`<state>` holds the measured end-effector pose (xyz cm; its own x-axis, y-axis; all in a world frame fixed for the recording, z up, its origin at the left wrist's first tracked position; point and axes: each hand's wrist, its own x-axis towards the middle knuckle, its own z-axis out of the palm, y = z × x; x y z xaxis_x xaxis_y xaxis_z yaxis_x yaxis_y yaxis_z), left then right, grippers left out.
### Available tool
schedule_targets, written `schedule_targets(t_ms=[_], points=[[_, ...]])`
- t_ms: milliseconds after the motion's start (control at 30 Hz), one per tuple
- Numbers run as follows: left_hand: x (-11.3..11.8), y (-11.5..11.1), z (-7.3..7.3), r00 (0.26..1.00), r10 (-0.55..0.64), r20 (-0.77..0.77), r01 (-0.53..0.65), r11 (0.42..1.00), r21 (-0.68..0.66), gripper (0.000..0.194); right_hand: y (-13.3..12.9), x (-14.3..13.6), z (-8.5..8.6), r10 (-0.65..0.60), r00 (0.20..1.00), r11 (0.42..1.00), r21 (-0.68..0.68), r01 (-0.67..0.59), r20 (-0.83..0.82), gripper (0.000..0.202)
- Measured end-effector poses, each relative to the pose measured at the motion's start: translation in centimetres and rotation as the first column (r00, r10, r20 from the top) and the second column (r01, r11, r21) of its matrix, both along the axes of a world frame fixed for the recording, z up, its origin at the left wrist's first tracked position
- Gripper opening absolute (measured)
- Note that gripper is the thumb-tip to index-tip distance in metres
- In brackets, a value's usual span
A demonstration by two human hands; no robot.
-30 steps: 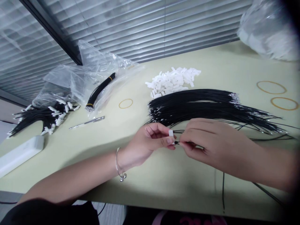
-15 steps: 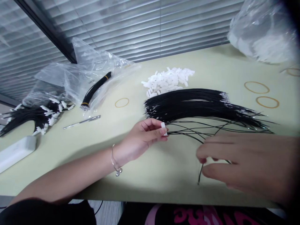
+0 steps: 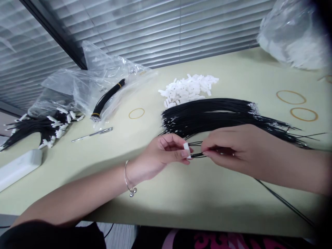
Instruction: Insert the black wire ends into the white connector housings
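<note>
Between thumb and fingers, my left hand (image 3: 169, 150) pinches a small white connector housing (image 3: 186, 150). Several thin black wires (image 3: 196, 155) run out of its right side. Just to the right, my right hand (image 3: 230, 148) is closed, thumb and forefinger pinched on the black wires close to the housing. More wire length trails out below the right wrist toward the lower right. Behind both hands lies a thick bundle of loose black wires (image 3: 207, 112) with shiny metal ends, partly covered by my right hand. A heap of white connector housings (image 3: 190, 88) sits behind that bundle.
A tweezer-like metal tool or pen (image 3: 92, 134) lies left, near finished-looking wires with white housings (image 3: 58, 128) and a white box (image 3: 22, 167). A banded wire bundle (image 3: 107, 98) rests on a clear plastic bag (image 3: 62, 83). Rubber bands (image 3: 303, 114) lie right, below another bag (image 3: 293, 38).
My right hand has moved left and up, from holding a loose wire end at the lower right to pinching wires beside the housing. My left hand keeps its hold.
</note>
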<state>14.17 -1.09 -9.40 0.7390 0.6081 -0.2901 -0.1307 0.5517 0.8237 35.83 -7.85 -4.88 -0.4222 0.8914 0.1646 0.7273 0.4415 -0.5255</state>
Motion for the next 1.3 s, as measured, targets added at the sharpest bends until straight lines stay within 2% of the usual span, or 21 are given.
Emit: schedule_targets(t_ms=[133,267,500,867,1133,1300], points=[[-0.1,0.0,0.0,1.000,-0.008,0.005,0.008,1.000,-0.012,0.019,0.3,0.0,-0.9,-0.030,0.999,0.997,0.076,0.033,-0.038,0.016],[0.0,0.0,0.1,1.000,-0.010,0.025,0.011,1.000,-0.028,0.018,0.0,0.0,-1.0,-0.031,0.997,0.986,0.158,0.043,-0.074,0.014],[0.0,0.1,0.1,1.000,-0.013,0.026,0.014,0.999,-0.039,0.017,0.0,0.1,-1.2,0.007,0.995,0.982,0.189,0.011,-0.095,0.013],[0.0,0.1,0.1,0.999,-0.014,0.042,0.016,0.999,-0.045,0.016,0.0,-0.1,-0.5,0.045,0.999,0.966,0.256,-0.042,-0.004,0.020],[0.0,0.2,0.1,0.998,-0.020,0.058,0.023,0.998,-0.052,0.015,0.1,0.0,-0.9,0.032,0.999,0.971,0.239,-0.031,-0.003,0.020],[0.1,0.1,0.1,0.999,0.003,0.051,-0.001,0.999,-0.038,0.017,0.0,-0.6,-1.2,0.023,0.995,0.963,0.265,-0.047,0.093,0.023]])
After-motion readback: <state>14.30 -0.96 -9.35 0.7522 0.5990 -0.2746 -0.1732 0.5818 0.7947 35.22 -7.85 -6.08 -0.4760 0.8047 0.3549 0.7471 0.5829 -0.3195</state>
